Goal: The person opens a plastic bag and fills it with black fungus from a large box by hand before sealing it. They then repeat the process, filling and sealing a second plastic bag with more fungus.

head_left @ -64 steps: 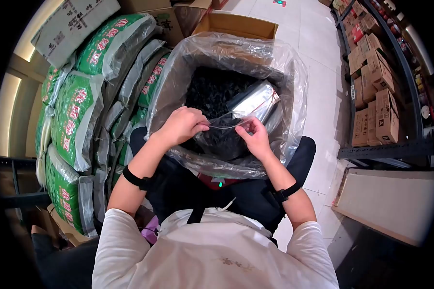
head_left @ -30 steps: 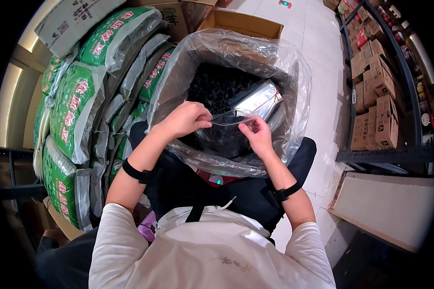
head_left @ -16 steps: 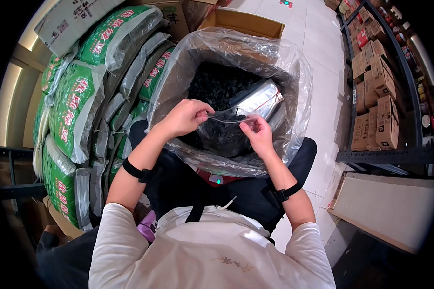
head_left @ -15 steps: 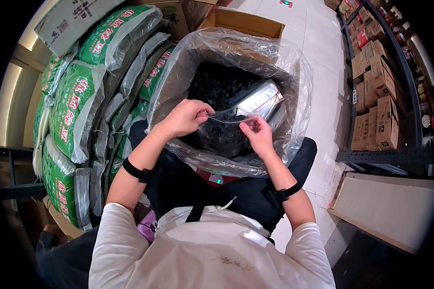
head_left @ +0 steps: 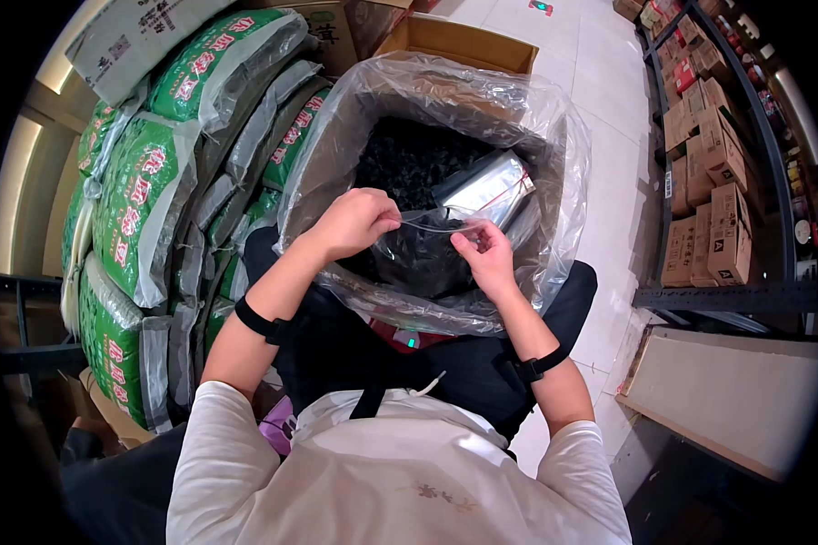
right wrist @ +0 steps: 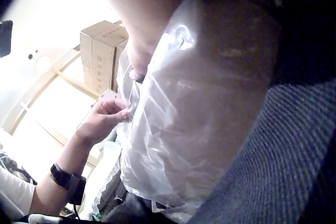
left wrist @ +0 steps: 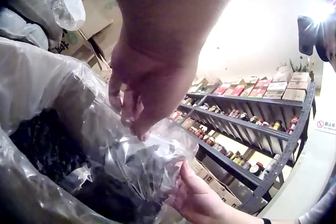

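Note:
Between my two hands hangs a small clear plastic bag (head_left: 420,259) with dark contents, its top edge stretched across the gap. My left hand (head_left: 354,223) pinches one end of that edge between thumb and fingers, and my right hand (head_left: 489,262) pinches the other. In the left wrist view the crinkled bag (left wrist: 149,163) spreads below the left fingertips. Under both hands stands a large carton lined with a clear plastic liner (head_left: 559,173), holding black, dry-looking flakes (head_left: 400,159). A stack of silvery, shiny flat bags (head_left: 491,189) with a red band leans inside it, right of centre.
Green-and-white sacks (head_left: 141,209) are piled on the left, with a white box (head_left: 132,45) on top. An open carton (head_left: 459,47) stands behind the lined one. On the right, a metal shelf (head_left: 727,295) carries brown boxes (head_left: 713,150). The person's knees flank the lined carton.
The head view has shifted slightly. Both hands keep hold of the bag's edge throughout; the left fingers have shifted a little along it, and the edge's curve has changed slightly.

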{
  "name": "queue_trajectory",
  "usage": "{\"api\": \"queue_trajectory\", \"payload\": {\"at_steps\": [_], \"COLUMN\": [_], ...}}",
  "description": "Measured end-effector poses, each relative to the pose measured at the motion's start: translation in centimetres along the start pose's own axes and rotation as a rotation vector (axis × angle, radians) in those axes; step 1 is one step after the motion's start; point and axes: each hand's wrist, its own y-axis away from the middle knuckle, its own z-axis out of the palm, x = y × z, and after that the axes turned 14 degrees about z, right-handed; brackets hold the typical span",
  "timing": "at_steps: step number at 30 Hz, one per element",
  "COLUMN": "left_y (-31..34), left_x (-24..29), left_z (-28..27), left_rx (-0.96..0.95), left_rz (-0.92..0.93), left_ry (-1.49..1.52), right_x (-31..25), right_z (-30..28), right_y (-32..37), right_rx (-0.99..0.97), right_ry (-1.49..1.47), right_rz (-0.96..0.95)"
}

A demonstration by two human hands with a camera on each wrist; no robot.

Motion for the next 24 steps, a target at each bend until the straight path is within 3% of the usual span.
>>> {"api": "queue_trajectory", "payload": {"at_steps": [24], "left_y": [-0.19], "left_x": [0.29], "left_z": [-0.45], "left_rx": [0.016], "left_rz": [-0.091], "left_ry": [0.082], "right_x": [-0.59], "right_z": [0.22], "right_y": [0.27], "right_rx": [-0.002], "right_ry": [0.013], "right_rz": [0.022]}}
